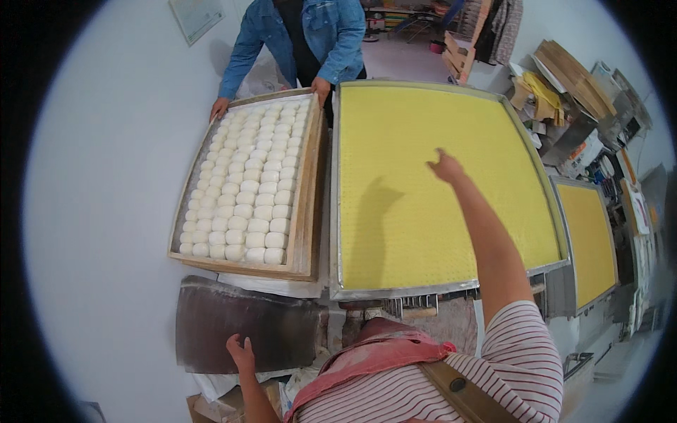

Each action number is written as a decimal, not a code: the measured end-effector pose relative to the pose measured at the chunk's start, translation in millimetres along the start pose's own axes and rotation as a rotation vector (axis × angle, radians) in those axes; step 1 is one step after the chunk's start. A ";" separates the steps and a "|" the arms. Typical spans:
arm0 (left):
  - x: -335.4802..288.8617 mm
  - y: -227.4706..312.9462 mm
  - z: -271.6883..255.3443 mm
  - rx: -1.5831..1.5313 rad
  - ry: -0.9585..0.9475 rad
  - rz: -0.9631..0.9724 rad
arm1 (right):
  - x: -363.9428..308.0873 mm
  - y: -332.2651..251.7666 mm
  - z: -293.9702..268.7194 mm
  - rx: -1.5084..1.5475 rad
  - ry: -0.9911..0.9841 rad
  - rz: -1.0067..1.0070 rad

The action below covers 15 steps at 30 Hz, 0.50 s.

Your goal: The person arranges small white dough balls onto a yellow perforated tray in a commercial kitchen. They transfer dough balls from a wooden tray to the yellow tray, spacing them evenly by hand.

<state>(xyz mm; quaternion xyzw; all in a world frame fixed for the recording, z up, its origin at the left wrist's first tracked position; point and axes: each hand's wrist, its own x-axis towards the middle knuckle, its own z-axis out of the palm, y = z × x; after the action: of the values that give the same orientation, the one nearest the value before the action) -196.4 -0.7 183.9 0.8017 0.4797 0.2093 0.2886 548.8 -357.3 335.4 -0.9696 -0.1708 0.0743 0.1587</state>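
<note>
My right hand (446, 167) reaches over a large yellow sheet (416, 225) with a fine dotted pattern, set in a metal-rimmed tray (451, 287). Its fingers are apart and hold nothing; a shadow falls on the sheet to its left. Low on the left, my left hand (241, 351) is raised in front of a dark brown board (211, 324), thumb and fingers apart and free of any object. Left of the yellow sheet stands a wooden tray (300, 204) filled with rows of white dough pieces (243, 197).
Across from me a person in a blue denim jacket (345, 35) grips the wooden tray's far corners. A smaller yellow-surfaced tray (589, 240) stands at the right. Cardboard (575, 77) and other clutter line the right wall. Below the big tray is a metal rack (416, 307).
</note>
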 end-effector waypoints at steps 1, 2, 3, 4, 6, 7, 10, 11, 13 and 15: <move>7.4 6.1 4.0 0.072 -0.018 -0.071 | -0.9 -15.3 29.3 0.058 0.019 -0.080; 17.2 9.6 5.3 0.054 -0.045 -0.130 | -0.8 -36.4 58.3 0.129 -0.052 -0.140; 20.0 4.0 -4.7 0.058 -0.056 -0.209 | -14.3 -79.4 86.1 0.258 -0.173 -0.219; 26.4 1.9 -10.9 0.051 -0.077 -0.278 | -26.2 -116.2 107.4 0.347 -0.328 -0.210; 53.7 18.4 -3.0 0.079 -0.123 -0.270 | -45.4 -146.2 154.8 0.387 -0.212 -0.358; 54.4 17.8 -9.4 0.101 -0.132 -0.298 | -68.7 -178.7 161.2 0.511 -0.328 -0.327; 83.1 -5.4 -16.2 -0.063 -0.113 -0.304 | -113.3 -229.2 157.1 0.497 -0.330 -0.417; 93.1 -4.5 -4.8 -0.092 -0.153 -0.311 | -120.9 -229.7 154.7 0.533 -0.290 -0.413; 119.4 5.1 16.8 -0.136 -0.247 -0.311 | -127.3 -224.1 159.1 0.583 -0.183 -0.371; 141.3 13.9 36.3 -0.125 -0.271 -0.187 | -137.4 -196.4 164.6 0.580 -0.084 -0.306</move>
<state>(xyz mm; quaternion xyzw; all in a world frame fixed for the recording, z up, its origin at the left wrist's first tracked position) -101.3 110.3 174.4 0.7550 0.4952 0.1008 0.4180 328.0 -184.6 258.7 -0.8432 -0.2924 0.1351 0.4303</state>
